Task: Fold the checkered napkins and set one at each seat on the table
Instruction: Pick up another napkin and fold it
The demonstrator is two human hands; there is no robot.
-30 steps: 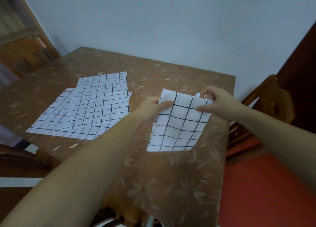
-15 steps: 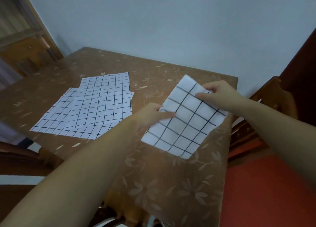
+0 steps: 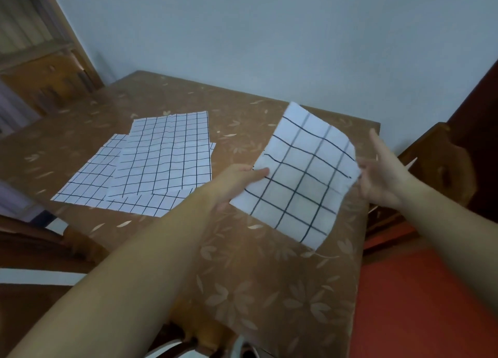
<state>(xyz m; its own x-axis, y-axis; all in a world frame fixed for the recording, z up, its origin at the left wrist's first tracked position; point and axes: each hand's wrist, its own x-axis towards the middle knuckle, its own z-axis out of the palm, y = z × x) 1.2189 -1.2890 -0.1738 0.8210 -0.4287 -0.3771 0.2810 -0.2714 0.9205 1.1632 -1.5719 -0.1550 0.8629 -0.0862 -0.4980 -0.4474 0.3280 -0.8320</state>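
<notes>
A folded white napkin with black checks (image 3: 299, 177) hangs tilted just above the right side of the brown leaf-patterned table (image 3: 242, 263). My left hand (image 3: 237, 180) pinches its left edge, thumb on top. My right hand (image 3: 382, 174) is beside the napkin's right edge with its fingers spread and straight, holding nothing. Further left on the table lie unfolded checkered napkins (image 3: 161, 158), spread flat and overlapping.
A wooden chair (image 3: 442, 166) stands at the table's right side, over a red floor (image 3: 420, 303). Another chair (image 3: 32, 239) is at the near left. A wooden shelf (image 3: 40, 61) stands at the far left against the pale wall.
The folded napkin has swung outward and flattened toward the table's right edge. My right hand has let go of its top edge and opened; my left hand still holds it.
</notes>
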